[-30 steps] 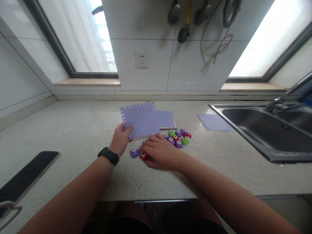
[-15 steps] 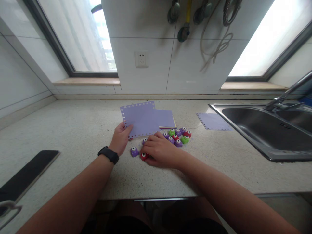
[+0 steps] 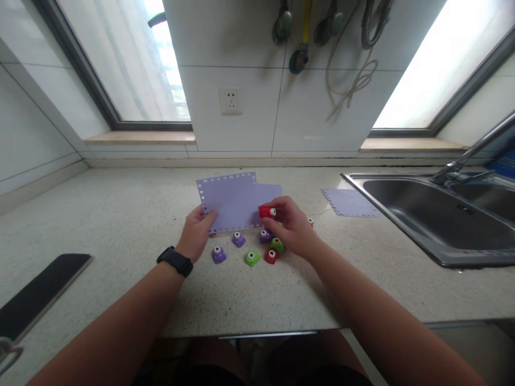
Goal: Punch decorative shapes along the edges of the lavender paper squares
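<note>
My left hand [image 3: 196,231] pinches the lower left corner of a purple sheet of paper [image 3: 229,202], which has small shapes punched along its edges and is held tilted up. In my right hand [image 3: 290,224] is a red craft punch [image 3: 266,212], turned on its side at the sheet's right edge. On the counter below lie more punches: two purple punches [image 3: 219,254] at the left, a green punch [image 3: 252,258], another red punch [image 3: 271,255] and several others partly hidden under my right hand. Behind the held sheet, more purple paper [image 3: 270,190] shows.
Another punched purple sheet [image 3: 351,202] lies to the right, beside the steel sink [image 3: 406,214] and its tap. A flat black object [image 3: 42,289] rests at the left. The tiled wall with a socket [image 3: 230,101] stands behind the counter [image 3: 132,214].
My right hand has lifted a red punch off the counter and moved it up and right to the sheet's right edge. A green punch, hidden before, now shows. My left hand keeps the sheet.
</note>
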A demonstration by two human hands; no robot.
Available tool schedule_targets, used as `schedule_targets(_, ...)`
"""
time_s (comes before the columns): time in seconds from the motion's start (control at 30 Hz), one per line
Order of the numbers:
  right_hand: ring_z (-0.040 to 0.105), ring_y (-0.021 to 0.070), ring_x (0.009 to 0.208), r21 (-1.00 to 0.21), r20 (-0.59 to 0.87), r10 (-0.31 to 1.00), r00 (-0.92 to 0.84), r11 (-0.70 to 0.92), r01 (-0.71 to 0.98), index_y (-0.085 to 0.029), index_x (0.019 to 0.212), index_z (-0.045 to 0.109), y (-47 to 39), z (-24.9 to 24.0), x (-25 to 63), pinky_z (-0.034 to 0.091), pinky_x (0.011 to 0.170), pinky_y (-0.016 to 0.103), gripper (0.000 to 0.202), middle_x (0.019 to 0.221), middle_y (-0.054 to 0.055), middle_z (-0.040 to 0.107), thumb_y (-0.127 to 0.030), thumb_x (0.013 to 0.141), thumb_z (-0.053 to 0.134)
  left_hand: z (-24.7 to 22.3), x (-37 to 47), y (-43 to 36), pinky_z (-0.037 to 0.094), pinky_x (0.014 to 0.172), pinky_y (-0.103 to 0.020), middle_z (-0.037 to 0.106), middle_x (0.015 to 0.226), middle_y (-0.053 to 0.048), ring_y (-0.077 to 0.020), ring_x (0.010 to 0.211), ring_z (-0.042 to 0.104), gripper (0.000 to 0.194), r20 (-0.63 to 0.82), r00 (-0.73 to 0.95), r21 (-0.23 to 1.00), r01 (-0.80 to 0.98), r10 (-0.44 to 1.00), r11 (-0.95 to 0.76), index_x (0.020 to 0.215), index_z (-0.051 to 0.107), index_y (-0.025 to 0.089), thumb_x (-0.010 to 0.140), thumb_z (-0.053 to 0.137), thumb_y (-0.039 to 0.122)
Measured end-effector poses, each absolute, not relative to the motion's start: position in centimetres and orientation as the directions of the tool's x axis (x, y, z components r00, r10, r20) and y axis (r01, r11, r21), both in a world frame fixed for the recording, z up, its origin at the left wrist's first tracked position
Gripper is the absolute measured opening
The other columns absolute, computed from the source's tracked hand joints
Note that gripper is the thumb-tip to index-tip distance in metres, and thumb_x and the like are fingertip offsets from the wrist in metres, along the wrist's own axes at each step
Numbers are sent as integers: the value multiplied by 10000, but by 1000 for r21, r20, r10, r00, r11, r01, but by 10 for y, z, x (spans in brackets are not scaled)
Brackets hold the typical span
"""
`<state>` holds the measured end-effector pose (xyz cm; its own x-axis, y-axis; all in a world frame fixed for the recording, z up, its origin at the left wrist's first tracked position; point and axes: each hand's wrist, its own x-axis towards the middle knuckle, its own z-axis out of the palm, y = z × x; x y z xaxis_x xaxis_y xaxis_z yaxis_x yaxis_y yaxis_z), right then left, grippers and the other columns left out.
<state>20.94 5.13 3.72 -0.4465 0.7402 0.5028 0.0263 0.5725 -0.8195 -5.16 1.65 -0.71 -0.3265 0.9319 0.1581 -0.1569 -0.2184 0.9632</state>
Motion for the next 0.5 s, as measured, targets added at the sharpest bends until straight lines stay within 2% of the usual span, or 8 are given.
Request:
schedule_targets(0.1, 720, 179, 812, -908, 418, 852, -314, 392, -146, -264, 1073, 522, 61, 36, 211, 614, 818, 412, 342, 1009, 23, 699, -351, 861, 776, -6, -51, 14, 614, 861, -434, 803, 1077, -91, -273, 933, 757, 415, 174, -300, 957, -171, 938, -232, 1156, 762, 192, 804, 836, 400)
schedule_targets(0.2, 739, 163, 811, -922, 336, 910, -243, 264, -284, -271, 1025, 545, 66, 37, 211, 621, 862, 407, 393, 974, -21, 697, -349, 791, 851, -5, -51, 12, 610, 888, -449, 807, 1064, -95, -281, 938, 761, 422, 179, -267, 959, -166, 947, -228, 1141, 766, 180, 794, 851, 405)
schedule_targets(0.27, 746, 163, 807, -912, 306, 927, -219, 219, -347, -269, 1006, 574, 69, 36, 210, 620, 871, 402, 399, 928, -33, 700, -372, 765, 875, -4, -51, 10, 615, 874, -450, 809, 1054, -96, -280, 915, 764, 446, 167, -251, 967, -148, 953, -209, 1150, 761, 169, 792, 854, 417)
schedule_targets(0.37, 745, 163, 791, -888, 284, 938, -200, 178, -425, -265, 982, 610, 75, 33, 210, 621, 852, 397, 346, 918, -24, 716, -440, 797, 844, -4, -51, 7, 619, 861, -434, 811, 1045, -95, -270, 888, 766, 477, 152, -235, 975, -123, 960, -185, 1162, 755, 158, 787, 858, 434)
schedule_targets(0.5, 738, 162, 815, -879, 295, 932, -211, 178, -443, -266, 965, 636, 77, 30, 211, 619, 857, 389, 322, 941, -24, 717, -441, 801, 851, -3, -51, 6, 620, 851, -416, 812, 1028, -91, -255, 850, 766, 482, 159, -219, 976, -113, 963, -187, 1159, 761, 160, 783, 862, 443)
